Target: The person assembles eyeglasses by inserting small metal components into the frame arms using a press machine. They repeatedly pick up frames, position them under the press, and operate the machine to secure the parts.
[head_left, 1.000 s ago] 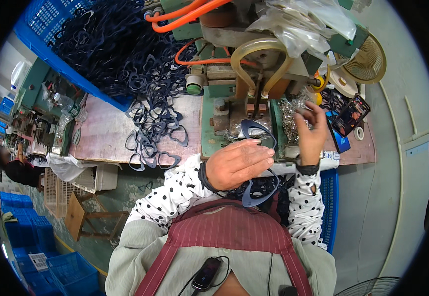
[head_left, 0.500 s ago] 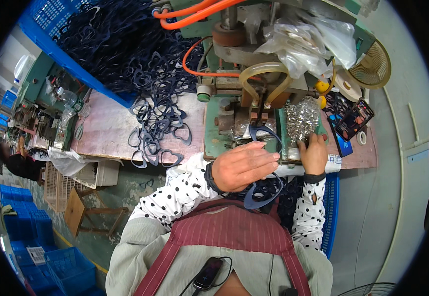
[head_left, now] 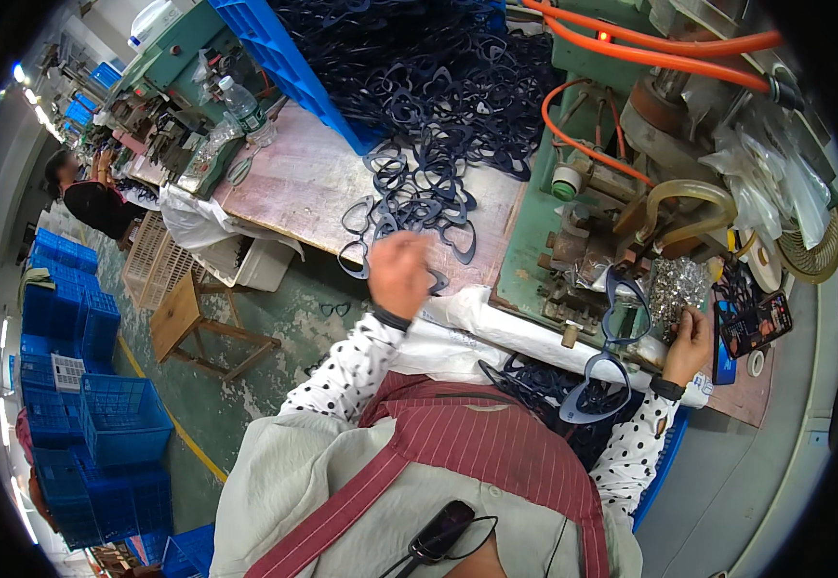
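Eyeglass frames (head_left: 409,197) under left hand (head_left: 398,275), right hand (head_left: 689,342) by metal parts (head_left: 677,287)

L hand (head_left: 399,275) at edge of dark blue eyeglass-frame pile (head_left: 419,183) on worn bench (head_left: 293,188), fingers curled over a frame. R hand (head_left: 691,342) at 3 o'clock by heap of small shiny metal parts (head_left: 677,284), beside green machine (head_left: 573,231). One frame (head_left: 621,313) sits on machine at 3 o'clock of L hand; blue crates (head_left: 91,405) at 8 o'clock.
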The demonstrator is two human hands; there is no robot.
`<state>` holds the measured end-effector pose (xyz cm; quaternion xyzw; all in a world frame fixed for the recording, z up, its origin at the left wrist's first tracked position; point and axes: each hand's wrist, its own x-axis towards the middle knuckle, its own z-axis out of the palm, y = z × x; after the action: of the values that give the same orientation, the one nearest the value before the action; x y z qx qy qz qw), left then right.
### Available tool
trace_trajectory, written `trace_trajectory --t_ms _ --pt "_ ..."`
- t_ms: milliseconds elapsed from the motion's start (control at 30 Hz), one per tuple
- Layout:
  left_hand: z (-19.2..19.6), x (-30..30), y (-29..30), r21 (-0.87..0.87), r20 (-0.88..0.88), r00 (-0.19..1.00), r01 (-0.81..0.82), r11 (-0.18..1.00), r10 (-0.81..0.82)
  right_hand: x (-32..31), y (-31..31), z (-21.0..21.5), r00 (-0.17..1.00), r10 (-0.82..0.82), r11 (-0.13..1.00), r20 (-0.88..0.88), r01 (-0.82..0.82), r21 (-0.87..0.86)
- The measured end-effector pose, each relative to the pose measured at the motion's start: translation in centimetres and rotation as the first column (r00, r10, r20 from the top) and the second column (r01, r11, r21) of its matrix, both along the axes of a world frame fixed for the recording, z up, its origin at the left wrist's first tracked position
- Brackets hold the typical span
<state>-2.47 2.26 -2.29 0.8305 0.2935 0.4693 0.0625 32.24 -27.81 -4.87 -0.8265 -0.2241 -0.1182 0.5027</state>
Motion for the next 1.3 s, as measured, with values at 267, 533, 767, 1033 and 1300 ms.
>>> trace_trajectory --t_ms 267,533,767,1033,1300 --pt "-4.2 -1.2 3.7 -0.229 -0.418 0.811 -0.530 0.816 0.410 -0.9 0.3 0.6 0.991 -0.068 0.997 0.112 0.073 -0.041" --pt "-3.2 5.8 7.3 -0.406 -0.198 0.946 0.159 0.900 -0.256 -2.2 1.7 2.8 0.997 0.083 0.987 0.001 -0.082 0.136" --pt "2.8 7.9 4.1 -0.024 -0.043 0.993 0.109 0.994 -0.110 -8.0 5.6 11.8 0.927 0.343 0.908 -0.151 -0.287 0.305" --pt "7.3 7.8 -1.4 -0.118 0.132 0.969 0.225 0.967 -0.209 -10.9 7.9 14.3 0.855 0.413 0.902 -0.313 -0.337 0.269" --pt "10.7 8.5 -5.3 0.297 0.037 0.768 0.603 0.741 -0.640 -11.2 10.3 14.0 0.786 0.539 0.764 -0.302 -0.305 0.568"
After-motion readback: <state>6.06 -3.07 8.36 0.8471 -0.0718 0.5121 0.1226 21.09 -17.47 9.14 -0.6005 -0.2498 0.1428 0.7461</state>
